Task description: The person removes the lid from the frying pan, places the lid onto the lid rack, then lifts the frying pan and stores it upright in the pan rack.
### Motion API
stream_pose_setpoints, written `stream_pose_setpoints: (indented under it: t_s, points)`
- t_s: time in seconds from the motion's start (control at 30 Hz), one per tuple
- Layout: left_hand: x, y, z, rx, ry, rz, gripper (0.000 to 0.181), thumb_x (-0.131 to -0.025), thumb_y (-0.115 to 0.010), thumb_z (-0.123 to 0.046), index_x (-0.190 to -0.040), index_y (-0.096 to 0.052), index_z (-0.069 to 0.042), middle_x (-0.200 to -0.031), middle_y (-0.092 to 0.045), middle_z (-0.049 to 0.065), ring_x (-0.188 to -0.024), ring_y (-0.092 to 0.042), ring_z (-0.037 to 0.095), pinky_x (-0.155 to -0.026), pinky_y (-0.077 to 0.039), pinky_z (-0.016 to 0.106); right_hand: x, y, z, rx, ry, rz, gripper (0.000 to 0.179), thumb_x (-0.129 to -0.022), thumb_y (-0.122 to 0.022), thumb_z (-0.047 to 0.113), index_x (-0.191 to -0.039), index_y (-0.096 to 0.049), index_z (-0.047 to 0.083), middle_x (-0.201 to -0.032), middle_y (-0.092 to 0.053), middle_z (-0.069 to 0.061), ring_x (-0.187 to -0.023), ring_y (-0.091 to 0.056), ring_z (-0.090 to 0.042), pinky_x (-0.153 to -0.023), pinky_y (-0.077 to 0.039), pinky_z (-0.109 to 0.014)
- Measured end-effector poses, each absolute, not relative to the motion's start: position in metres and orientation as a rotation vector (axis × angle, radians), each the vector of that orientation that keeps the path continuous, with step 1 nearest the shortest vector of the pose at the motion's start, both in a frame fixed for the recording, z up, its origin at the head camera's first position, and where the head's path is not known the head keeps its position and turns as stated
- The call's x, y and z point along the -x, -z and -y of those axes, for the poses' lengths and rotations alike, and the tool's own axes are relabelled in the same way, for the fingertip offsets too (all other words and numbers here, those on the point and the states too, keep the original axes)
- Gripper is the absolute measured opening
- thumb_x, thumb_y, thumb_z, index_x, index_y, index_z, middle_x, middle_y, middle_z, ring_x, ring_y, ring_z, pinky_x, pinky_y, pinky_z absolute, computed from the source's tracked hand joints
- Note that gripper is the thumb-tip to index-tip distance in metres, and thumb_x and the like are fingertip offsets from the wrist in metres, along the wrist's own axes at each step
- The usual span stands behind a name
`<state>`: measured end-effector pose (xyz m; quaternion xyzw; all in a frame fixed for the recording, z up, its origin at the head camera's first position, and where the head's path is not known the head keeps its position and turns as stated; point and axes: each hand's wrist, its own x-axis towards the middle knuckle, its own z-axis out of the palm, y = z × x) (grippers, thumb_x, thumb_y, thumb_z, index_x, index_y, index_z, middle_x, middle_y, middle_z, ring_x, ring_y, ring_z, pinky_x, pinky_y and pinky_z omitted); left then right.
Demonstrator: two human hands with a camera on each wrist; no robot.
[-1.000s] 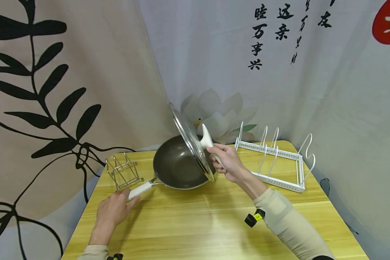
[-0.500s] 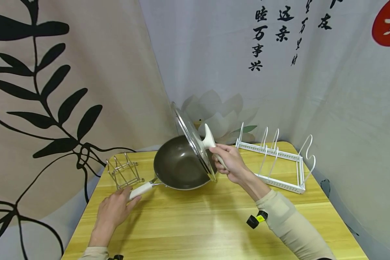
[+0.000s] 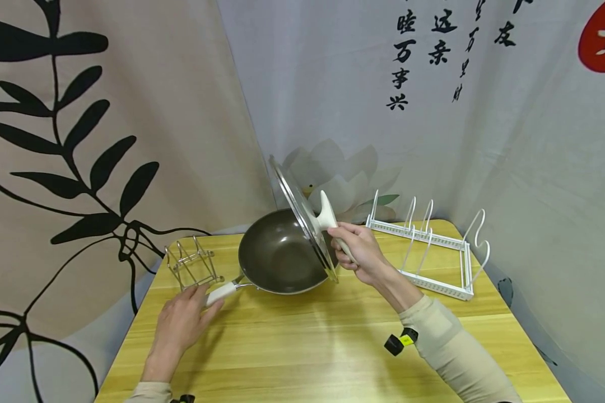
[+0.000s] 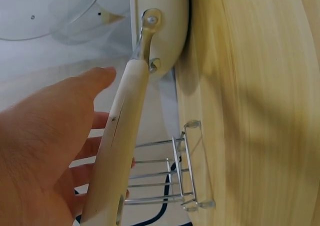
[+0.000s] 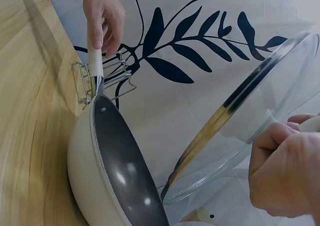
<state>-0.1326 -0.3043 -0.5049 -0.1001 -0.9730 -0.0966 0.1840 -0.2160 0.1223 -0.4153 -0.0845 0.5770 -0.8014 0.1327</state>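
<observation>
A deep wok [image 3: 274, 254], dark inside and cream outside, stands on the wooden table. Its pale handle [image 4: 122, 121] points toward my left hand [image 3: 181, 322]. In the left wrist view, the fingers reach behind the handle while the thumb stands straight, apart from it. My right hand [image 3: 358, 252] grips the white knob [image 3: 326, 214] of a glass lid [image 5: 250, 100]. The lid is steeply tilted over the wok's right side, its lower edge at the wok's rim in the head view. A metal rim with a gold-coloured section runs round the glass.
A small wire rack [image 3: 191, 264] stands left of the wok, just beyond the left hand. At the back right is a white rack [image 3: 436, 285] with upright wire dividers. Printed curtains [image 3: 333, 67] hang behind the table [image 3: 302, 347].
The right hand has shifted slightly right with the lid. My left hand has moved a little right along the wok's handle, and its thumb now stretches further out.
</observation>
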Motion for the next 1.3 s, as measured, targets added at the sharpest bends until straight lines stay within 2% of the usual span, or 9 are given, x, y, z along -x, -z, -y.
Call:
stream_pose_setpoints:
  t_s: [0.2,0.37,0.67,0.93,1.07,1.3]
  points:
    - [0.136,0.505,0.297,0.293,0.298,2.71,0.057,-0.101,-0.086,-0.04,-0.141,-0.073,-0.002,-0.136,-0.076,0.03,-0.12,-0.074,0.053,-0.098,-0.06,0.077,0.214,0.413,-0.124,0.25,2.328,-1.68,0.032,-0.11,-0.066,0.02,-0.134,-0.065,-0.001,-0.075,-0.054,0.003,-0.05,-0.038,-0.003,-0.04,-0.028,-0.015]
    - [0.138,0.505,0.292,0.327,0.331,2.684,0.056,-0.1,-0.087,-0.039,-0.141,-0.073,-0.003,-0.14,-0.074,0.03,-0.127,-0.071,0.054,-0.103,-0.058,0.077,0.212,0.412,-0.126,0.252,2.326,-1.688,0.029,-0.111,-0.066,0.02,-0.13,-0.066,-0.001,-0.074,-0.053,0.003,-0.05,-0.039,-0.002,-0.04,-0.028,-0.015]
    - [0.142,0.508,0.285,0.411,0.347,2.596,0.055,-0.097,-0.089,-0.035,-0.138,-0.073,-0.001,-0.138,-0.075,0.028,-0.128,-0.071,0.052,-0.107,-0.057,0.074,0.21,0.411,-0.131,0.258,2.334,-1.688,0.027,-0.111,-0.065,0.02,-0.129,-0.065,-0.001,-0.074,-0.053,0.004,-0.05,-0.039,-0.003,-0.04,-0.028,-0.016]
    - [0.145,0.51,0.279,0.461,0.362,2.542,0.054,-0.097,-0.088,-0.033,-0.138,-0.074,-0.001,-0.137,-0.075,0.027,-0.127,-0.071,0.05,-0.104,-0.059,0.073,0.208,0.41,-0.134,0.262,2.335,-1.683,0.02,-0.112,-0.064,0.019,-0.123,-0.065,0.003,-0.073,-0.052,0.004,-0.05,-0.039,-0.003,-0.04,-0.028,-0.016]
    - [0.147,0.512,0.278,0.484,0.361,2.516,0.055,-0.095,-0.089,-0.031,-0.138,-0.073,-0.001,-0.136,-0.075,0.026,-0.127,-0.071,0.05,-0.102,-0.059,0.072,0.206,0.41,-0.136,0.263,2.337,-1.68,0.02,-0.112,-0.064,0.019,-0.123,-0.066,0.002,-0.072,-0.052,0.005,-0.049,-0.039,-0.003,-0.04,-0.028,-0.016]
    - [0.15,0.515,0.275,0.524,0.377,2.487,0.058,-0.094,-0.09,-0.031,-0.14,-0.072,0.0,-0.138,-0.074,0.028,-0.129,-0.07,0.052,-0.107,-0.058,0.073,0.204,0.409,-0.14,0.262,2.342,-1.678,0.024,-0.112,-0.064,0.02,-0.127,-0.067,0.002,-0.071,-0.052,0.005,-0.049,-0.039,-0.003,-0.04,-0.027,-0.016]
